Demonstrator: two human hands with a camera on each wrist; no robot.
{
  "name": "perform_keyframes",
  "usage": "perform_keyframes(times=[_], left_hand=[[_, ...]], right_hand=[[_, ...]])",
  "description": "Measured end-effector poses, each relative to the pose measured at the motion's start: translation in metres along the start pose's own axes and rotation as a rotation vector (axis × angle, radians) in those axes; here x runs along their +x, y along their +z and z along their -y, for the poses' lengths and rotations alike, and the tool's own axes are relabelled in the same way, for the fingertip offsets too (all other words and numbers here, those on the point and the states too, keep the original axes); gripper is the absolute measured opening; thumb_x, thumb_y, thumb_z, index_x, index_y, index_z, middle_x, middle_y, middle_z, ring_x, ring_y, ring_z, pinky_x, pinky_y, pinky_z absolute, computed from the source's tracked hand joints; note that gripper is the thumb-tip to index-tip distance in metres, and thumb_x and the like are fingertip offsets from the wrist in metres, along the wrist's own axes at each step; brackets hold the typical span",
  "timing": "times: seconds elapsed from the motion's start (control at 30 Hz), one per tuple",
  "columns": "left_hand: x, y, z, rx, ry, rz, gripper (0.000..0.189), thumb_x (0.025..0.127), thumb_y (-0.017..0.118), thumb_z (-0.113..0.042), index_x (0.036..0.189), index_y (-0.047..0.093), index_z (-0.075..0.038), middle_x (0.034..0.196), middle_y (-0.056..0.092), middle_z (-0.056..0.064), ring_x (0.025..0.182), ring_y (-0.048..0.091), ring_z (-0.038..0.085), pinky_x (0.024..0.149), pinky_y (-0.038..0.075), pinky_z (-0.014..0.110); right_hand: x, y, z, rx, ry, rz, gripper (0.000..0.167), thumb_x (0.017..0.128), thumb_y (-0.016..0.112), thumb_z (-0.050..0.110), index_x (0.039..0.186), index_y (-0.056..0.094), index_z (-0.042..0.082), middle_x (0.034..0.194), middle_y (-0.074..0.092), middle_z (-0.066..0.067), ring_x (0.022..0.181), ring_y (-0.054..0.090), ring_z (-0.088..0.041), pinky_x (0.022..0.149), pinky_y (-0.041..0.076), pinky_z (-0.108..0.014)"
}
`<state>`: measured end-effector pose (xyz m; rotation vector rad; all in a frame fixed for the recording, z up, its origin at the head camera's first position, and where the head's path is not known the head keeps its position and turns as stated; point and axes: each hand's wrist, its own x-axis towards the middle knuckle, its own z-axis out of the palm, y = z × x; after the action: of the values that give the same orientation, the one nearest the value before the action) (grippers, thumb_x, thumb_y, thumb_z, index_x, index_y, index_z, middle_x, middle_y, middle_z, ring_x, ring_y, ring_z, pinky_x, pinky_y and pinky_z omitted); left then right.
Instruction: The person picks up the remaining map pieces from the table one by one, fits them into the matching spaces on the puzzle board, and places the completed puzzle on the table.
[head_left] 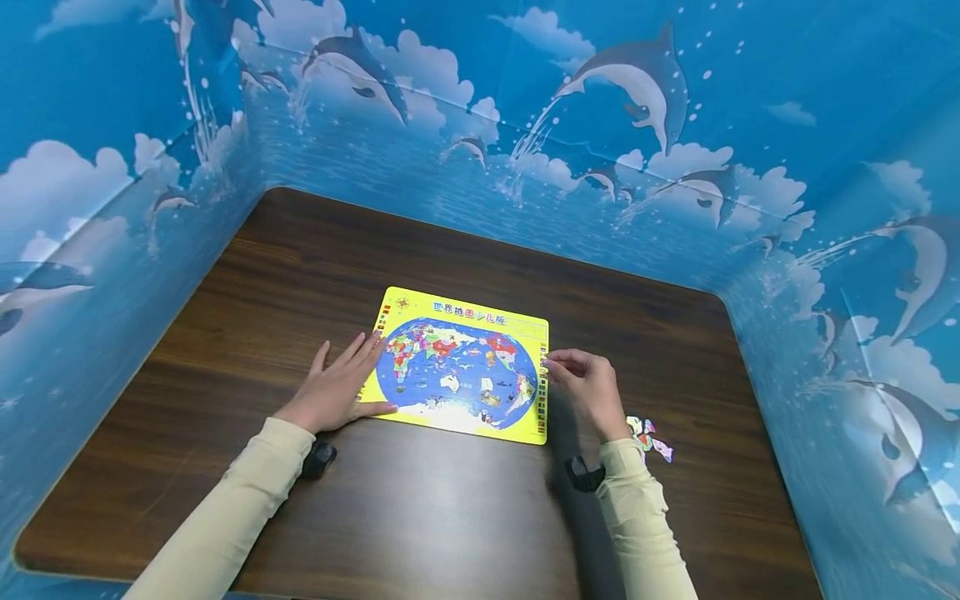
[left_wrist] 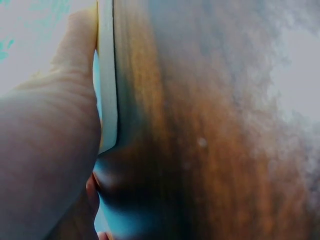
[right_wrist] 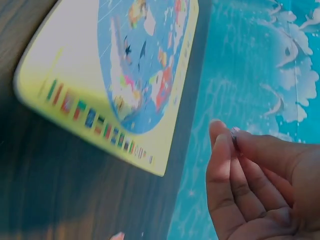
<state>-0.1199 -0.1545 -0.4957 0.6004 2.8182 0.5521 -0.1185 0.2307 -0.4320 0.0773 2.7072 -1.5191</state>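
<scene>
A yellow-bordered world map puzzle board [head_left: 525,327] lies flat on the table, with a blue oval map of colourful pieces. My left hand [head_left: 341,387] rests with spread fingers on the board's left side. In the left wrist view, the thumb side of that hand lies along the board's pale edge [left_wrist: 108,80]. Just off the board's right edge, my right hand [head_left: 592,387] is raised. It pinches a small puzzle piece [right_wrist: 234,138] between thumb and fingertips; the fingers cover most of it, so its print cannot be made out.
Several loose puzzle pieces [head_left: 662,450] lie on the table beside the right wrist, partly hidden by the sleeve. The dark wooden table [head_left: 480,517] has rounded corners. A blue dolphin-print cloth [head_left: 420,179] rises around its back and sides.
</scene>
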Motion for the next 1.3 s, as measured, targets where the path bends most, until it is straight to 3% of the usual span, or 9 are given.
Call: perform_keyframes(times=[0.1,0.3,0.53,0.83,1.0,1.3], left_hand=[[0.0,0.0,0.0,0.0,-0.006,0.0,0.109,0.089,0.071,-0.064,0.164,0.021,-0.002,0.17,0.018,0.021,0.157,0.014,0.041,0.118,-0.001,0.074],[0.0,0.001,0.001,0.005,-0.016,0.003,0.11,0.089,0.07,-0.065,0.164,0.02,-0.003,0.171,0.018,0.019,0.158,0.012,0.04,0.119,-0.002,0.073],[0.001,0.0,-0.002,0.002,-0.022,-0.012,0.11,0.088,0.071,-0.065,0.164,0.022,-0.004,0.17,0.02,0.019,0.157,0.014,0.04,0.119,0.0,0.074],[0.001,0.003,0.0,-0.005,-0.026,-0.003,0.109,0.088,0.071,-0.064,0.165,0.02,-0.005,0.171,0.017,0.017,0.158,0.012,0.038,0.12,-0.002,0.072],[0.0,0.006,0.0,-0.007,-0.022,-0.003,0.109,0.088,0.072,-0.064,0.165,0.021,-0.006,0.171,0.018,0.017,0.158,0.013,0.038,0.12,-0.001,0.071],[0.0,0.004,0.004,0.004,-0.043,-0.007,0.11,0.087,0.074,-0.062,0.165,0.02,-0.006,0.171,0.018,0.016,0.158,0.012,0.038,0.12,-0.002,0.071]], right_hand=[[0.009,0.009,0.005,0.046,0.012,0.009,0.023,0.095,0.075,0.004,0.116,0.074,-0.006,0.107,0.076,-0.024,0.097,0.075,-0.04,0.088,0.06,-0.046],[0.022,0.027,0.01,0.081,0.046,0.005,0.017,0.095,0.074,0.004,0.108,0.076,-0.007,0.101,0.077,-0.021,0.096,0.076,-0.038,0.085,0.061,-0.039],[0.034,0.042,0.014,-0.01,0.059,-0.012,0.013,0.096,0.074,0.009,0.103,0.078,-0.002,0.096,0.074,-0.015,0.088,0.074,-0.028,0.086,0.061,-0.045],[0.058,0.071,0.02,-0.048,0.137,0.04,0.013,0.095,0.077,0.015,0.097,0.081,0.002,0.094,0.076,-0.011,0.085,0.07,-0.026,0.074,0.056,-0.033],[0.066,0.085,0.015,-0.068,0.189,0.023,0.013,0.094,0.077,0.013,0.096,0.081,0.0,0.091,0.075,-0.011,0.078,0.064,-0.022,0.066,0.048,-0.029],[0.075,0.094,0.014,-0.133,0.175,-0.004,0.011,0.094,0.077,0.011,0.093,0.081,0.0,0.085,0.075,-0.011,0.071,0.06,-0.02,0.059,0.044,-0.028]])
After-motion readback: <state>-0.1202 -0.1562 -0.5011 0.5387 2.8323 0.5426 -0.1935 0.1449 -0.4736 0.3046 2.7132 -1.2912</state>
